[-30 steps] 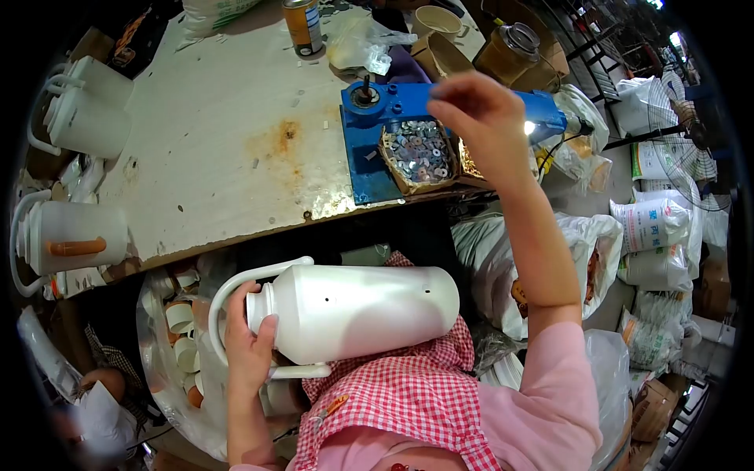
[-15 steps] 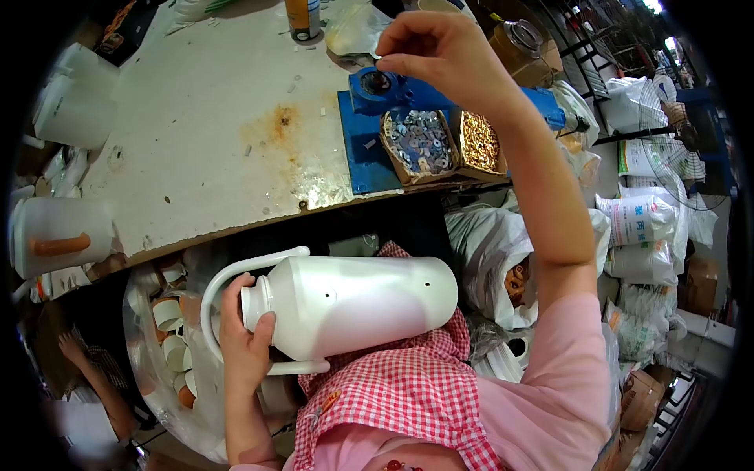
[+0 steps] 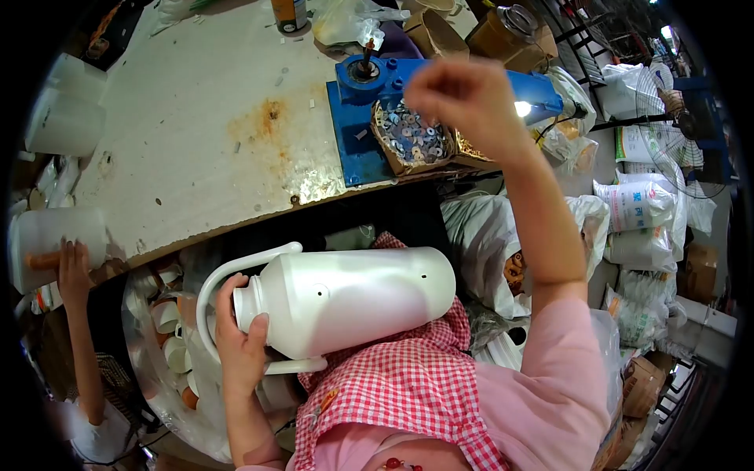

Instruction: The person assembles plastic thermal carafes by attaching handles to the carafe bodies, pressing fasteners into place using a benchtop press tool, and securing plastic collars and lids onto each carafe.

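Note:
My left hand (image 3: 242,337) is closed around the neck of a white plastic jug shell (image 3: 361,302), which lies on its side across my lap. The jug has a curved white handle (image 3: 206,302) and two small dark holes in its upper side. Over a cardboard box of metal washers (image 3: 414,141) hovers my right hand (image 3: 463,106), its fingers smeared by motion. Just left of it stands a blue metal press (image 3: 363,85) with an upright dark pin (image 3: 367,55) in its round socket. Behind my right wrist, a box of brass-coloured small parts (image 3: 468,151) is mostly hidden.
At the left, another person's hand (image 3: 73,271) touches the orange handle of a white container (image 3: 82,228) on the worktable (image 3: 196,165). A bag of white and orange parts (image 3: 169,345) sits below the table edge. A white sack (image 3: 487,243) of orange parts stands right of my lap.
My right hand has moved from above the press's socket down and right to the washer box, uncovering the pin. The other person's hand has risen to the container at left.

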Motion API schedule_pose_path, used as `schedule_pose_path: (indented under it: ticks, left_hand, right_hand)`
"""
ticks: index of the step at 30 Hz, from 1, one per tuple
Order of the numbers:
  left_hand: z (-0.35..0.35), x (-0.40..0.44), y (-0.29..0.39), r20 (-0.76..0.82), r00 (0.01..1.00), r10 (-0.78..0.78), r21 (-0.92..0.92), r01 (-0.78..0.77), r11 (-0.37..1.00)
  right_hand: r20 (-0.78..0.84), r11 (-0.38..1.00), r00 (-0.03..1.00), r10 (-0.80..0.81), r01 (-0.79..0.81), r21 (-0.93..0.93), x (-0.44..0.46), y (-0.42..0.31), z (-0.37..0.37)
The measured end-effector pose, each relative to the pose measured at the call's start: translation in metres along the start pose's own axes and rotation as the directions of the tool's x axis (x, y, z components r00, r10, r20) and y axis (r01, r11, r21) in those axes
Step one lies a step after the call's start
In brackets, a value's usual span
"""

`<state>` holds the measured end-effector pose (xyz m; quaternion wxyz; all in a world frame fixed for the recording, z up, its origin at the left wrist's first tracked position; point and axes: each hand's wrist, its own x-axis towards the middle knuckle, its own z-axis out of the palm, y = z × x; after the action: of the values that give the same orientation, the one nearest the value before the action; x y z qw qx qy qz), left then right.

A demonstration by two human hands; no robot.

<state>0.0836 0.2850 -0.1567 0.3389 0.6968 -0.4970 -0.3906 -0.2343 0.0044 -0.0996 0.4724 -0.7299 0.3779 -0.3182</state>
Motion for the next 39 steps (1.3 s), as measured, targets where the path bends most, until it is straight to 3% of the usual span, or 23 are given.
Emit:
schedule_pose_path:
  ticks: [2,4,5,9,13,18,20,22,23,24,26,27,28,30,31,32,34,39]
  left_hand:
    - [0.003,0.001,-0.003,-0.021,1.000,-0.003,-0.006,0.002,1.000]
    - [0.002,0.002,-0.002,-0.001,1.000,-0.023,-0.025,0.023,0.999]
    - [0.003,0.003,-0.003,0.003,1.000,-0.026,-0.024,0.026,0.999]
    - [0.003,0.003,0.003,0.018,0.999,-0.036,-0.018,0.036,0.999]
    - [0.005,0.001,0.004,0.002,0.999,-0.037,-0.031,0.037,0.999]
    - [0.004,0.002,0.003,0.004,0.999,-0.043,-0.037,0.043,0.998]
    - [0.003,0.002,0.001,0.020,0.999,-0.028,-0.029,0.029,0.999]
    - [0.003,0.002,-0.002,-0.001,1.000,0.000,-0.029,0.000,1.000]
    - [0.002,0.001,-0.003,0.004,1.000,0.015,-0.022,-0.014,1.000]
    - [0.002,0.000,-0.003,0.001,1.000,0.021,-0.020,-0.021,1.000]
    - [0.002,0.002,-0.003,-0.004,1.000,0.028,0.036,-0.028,0.999]
    - [0.002,0.003,-0.002,-0.012,0.999,0.030,0.051,-0.029,0.998]
    - [0.002,0.002,-0.001,-0.017,0.999,0.038,0.055,-0.037,0.998]
    - [0.002,0.001,0.000,-0.026,0.999,0.041,0.061,-0.039,0.997]
    - [0.002,0.001,0.002,-0.033,0.999,0.038,0.048,-0.036,0.998]
    - [0.001,0.001,0.001,-0.035,0.999,0.038,0.047,-0.037,0.998]
    - [0.001,0.001,-0.001,-0.030,0.998,0.048,0.042,-0.047,0.998]
    - [0.000,0.003,-0.001,-0.030,0.997,0.064,0.063,-0.062,0.996]
  right_hand:
    - [0.067,0.979,0.982,0.176,-0.167,-0.120,-0.028,0.033,0.008]
    - [-0.004,0.870,0.983,0.184,-0.165,-0.465,-0.036,0.060,0.015]
    - [0.002,0.827,0.988,0.153,-0.127,-0.547,-0.036,0.069,0.016]
    - [0.075,0.727,0.991,0.111,-0.029,-0.686,-0.031,0.083,0.021]
    - [0.073,0.707,0.997,0.015,0.041,-0.706,-0.033,0.098,0.019]
    - [-0.118,0.852,0.986,0.117,-0.161,-0.498,-0.042,0.083,0.020]
    - [-0.157,0.870,0.982,0.106,-0.168,-0.463,-0.045,0.067,0.021]
    - [-0.224,0.961,0.973,0.058,-0.115,-0.252,-0.041,0.043,0.019]
    - [-0.267,0.969,0.957,-0.114,0.048,-0.243,-0.034,0.036,0.019]
    - [-0.270,0.968,0.955,-0.121,0.053,-0.244,-0.025,0.026,0.019]
    - [-0.355,0.872,0.814,-0.459,0.336,-0.357,0.002,0.008,0.016]
    - [-0.349,0.807,0.746,-0.566,0.416,-0.420,0.015,0.001,0.017]
    - [-0.352,0.803,0.740,-0.573,0.421,-0.421,0.025,-0.001,0.017]
    - [-0.188,0.588,0.622,-0.760,0.535,-0.607,0.042,-0.002,0.018]
    - [-0.106,0.477,0.577,-0.810,0.543,-0.691,0.047,-0.002,0.018]
    - [-0.105,0.476,0.575,-0.811,0.544,-0.691,0.047,-0.002,0.019]
    - [0.014,0.315,0.537,-0.843,0.515,-0.797,0.047,-0.002,0.019]
    - [0.065,0.226,0.517,-0.853,0.480,-0.848,0.047,0.004,0.017]
